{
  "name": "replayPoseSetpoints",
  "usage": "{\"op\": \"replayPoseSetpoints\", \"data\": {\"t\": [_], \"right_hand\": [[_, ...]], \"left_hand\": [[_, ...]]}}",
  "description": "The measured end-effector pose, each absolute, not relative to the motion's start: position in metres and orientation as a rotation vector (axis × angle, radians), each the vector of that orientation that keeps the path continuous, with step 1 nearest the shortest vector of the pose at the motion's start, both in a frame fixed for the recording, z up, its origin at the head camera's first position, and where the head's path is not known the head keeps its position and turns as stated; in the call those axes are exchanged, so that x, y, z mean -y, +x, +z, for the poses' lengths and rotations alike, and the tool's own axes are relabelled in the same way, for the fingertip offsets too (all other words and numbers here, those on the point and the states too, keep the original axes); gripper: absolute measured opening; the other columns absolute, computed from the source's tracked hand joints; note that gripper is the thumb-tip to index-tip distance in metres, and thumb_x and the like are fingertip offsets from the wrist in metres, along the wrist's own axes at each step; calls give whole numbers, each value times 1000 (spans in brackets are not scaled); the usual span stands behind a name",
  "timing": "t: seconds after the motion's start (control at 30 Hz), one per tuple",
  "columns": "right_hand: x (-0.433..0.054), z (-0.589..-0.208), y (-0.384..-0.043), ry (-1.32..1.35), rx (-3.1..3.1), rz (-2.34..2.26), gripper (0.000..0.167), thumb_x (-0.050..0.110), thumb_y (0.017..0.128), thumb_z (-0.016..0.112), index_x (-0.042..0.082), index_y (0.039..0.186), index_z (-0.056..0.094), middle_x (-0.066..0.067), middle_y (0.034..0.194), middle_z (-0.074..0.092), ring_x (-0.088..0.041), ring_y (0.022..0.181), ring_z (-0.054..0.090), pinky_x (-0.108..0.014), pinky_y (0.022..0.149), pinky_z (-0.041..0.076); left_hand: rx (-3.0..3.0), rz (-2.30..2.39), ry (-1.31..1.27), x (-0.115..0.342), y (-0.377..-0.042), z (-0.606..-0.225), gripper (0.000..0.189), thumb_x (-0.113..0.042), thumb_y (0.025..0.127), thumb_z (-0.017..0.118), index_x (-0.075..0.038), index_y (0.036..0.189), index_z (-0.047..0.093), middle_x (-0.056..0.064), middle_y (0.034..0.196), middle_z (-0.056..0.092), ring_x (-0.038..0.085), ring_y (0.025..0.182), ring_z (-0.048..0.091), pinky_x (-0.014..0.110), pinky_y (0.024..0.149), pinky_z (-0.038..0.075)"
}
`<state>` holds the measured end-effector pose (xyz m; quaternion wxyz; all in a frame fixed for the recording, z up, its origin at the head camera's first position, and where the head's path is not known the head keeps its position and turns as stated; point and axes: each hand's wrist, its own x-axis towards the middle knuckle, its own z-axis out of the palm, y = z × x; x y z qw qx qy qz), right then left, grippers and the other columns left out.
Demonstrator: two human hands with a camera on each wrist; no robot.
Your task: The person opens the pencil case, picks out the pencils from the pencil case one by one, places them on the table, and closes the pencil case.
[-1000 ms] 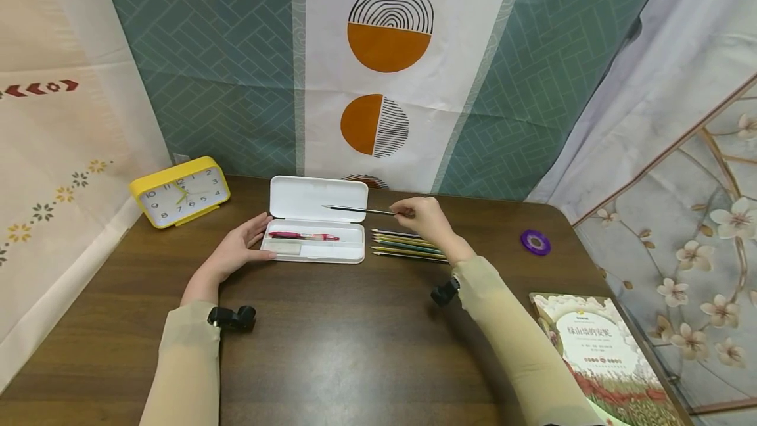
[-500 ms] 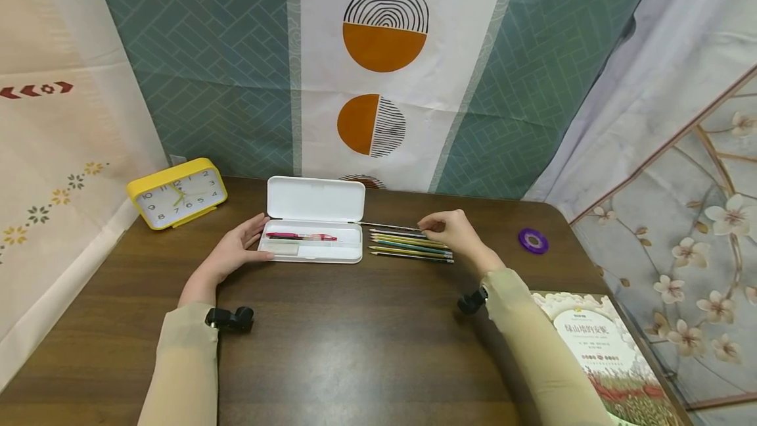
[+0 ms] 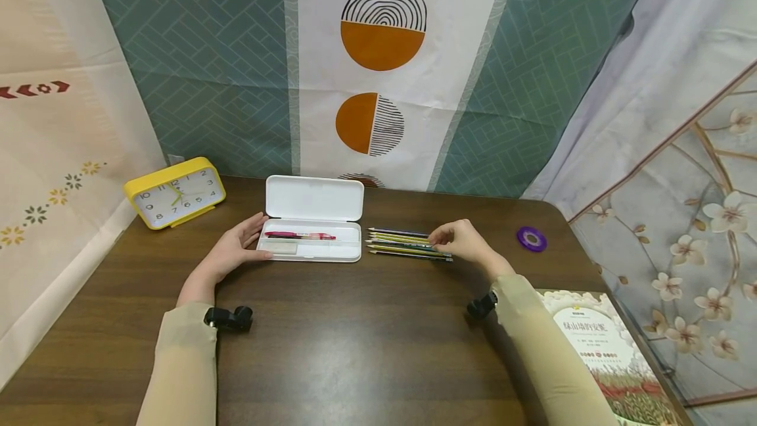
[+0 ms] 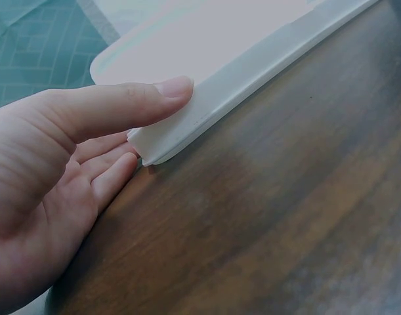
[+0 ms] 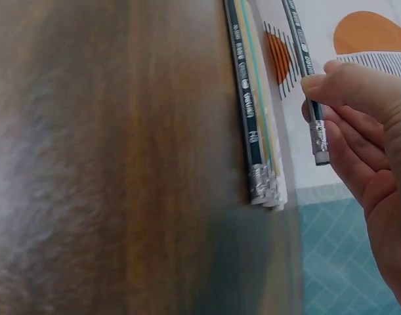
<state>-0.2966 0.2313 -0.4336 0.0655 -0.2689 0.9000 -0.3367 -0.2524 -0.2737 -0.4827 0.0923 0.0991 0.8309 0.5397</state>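
Note:
The white pencil case point(image 3: 349, 252) lies with its lid point(image 3: 313, 199) raised. Inside are a red pen point(image 3: 300, 236) and a pale block like an eraser point(image 3: 278, 248). At its left end is my left hand point(image 3: 233, 248): in the left wrist view the thumb lies over the near edge and the fingers reach round the corner. To the right of the case, several pencils point(image 3: 402, 252) lie side by side, tips left. My right hand point(image 3: 461, 240) is at their right ends. The right wrist view shows it pinching a dark pencil point(image 5: 305, 59) near its eraser end, apart from the others.
A yellow alarm clock point(image 3: 176, 193) stands at the back left. A purple tape roll point(image 3: 531, 239) lies to the right of the pencils, and a book point(image 3: 603, 340) lies at the table's right edge. Patterned cloth point(image 3: 378, 143) hangs behind the table.
A pencil held up in front of the case lid has come right and down to the row of pencils. My right hand has moved right and toward me; the left hand stays at the case.

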Motion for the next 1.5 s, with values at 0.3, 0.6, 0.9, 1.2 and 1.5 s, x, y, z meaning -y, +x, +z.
{"op": "replayPoseSetpoints", "data": {"t": [0.3,0.6,0.9,1.2,1.5], "right_hand": [[-236,-444,-297,-841,-2656,-981,12,1,82,73,3,93,76,-8,87,76,-12,75,69,-23,63,59],[-242,-449,-296,-896,-2663,-933,11,2,81,74,3,91,77,-8,87,76,-10,74,69,-20,66,59],[-244,-447,-292,-907,-2679,-940,9,1,79,76,3,88,77,-7,84,76,-8,71,69,-20,63,59],[-244,-449,-291,-931,-2660,-931,8,2,79,78,3,87,77,-8,84,76,-10,72,70,-18,64,59],[-245,-448,-289,-934,-2632,-920,9,1,79,78,2,88,77,-10,86,76,-15,75,73,-19,65,60]], "left_hand": [[-2466,1597,292,274,-253,-483,104,-22,82,80,-3,157,11,18,161,22,35,148,23,44,118,23],[-2459,1599,292,273,-254,-483,104,-22,82,80,-2,157,10,18,161,21,35,149,22,45,118,23],[-2468,1595,294,274,-255,-484,104,-22,82,80,-2,157,10,18,161,22,35,148,23,40,118,24],[-2469,1587,280,274,-253,-483,104,-23,82,80,-4,157,10,17,162,22,35,148,23,40,118,25],[-2467,1579,290,273,-254,-481,105,-24,82,80,-4,157,9,18,162,21,36,148,22,45,118,23]]}}
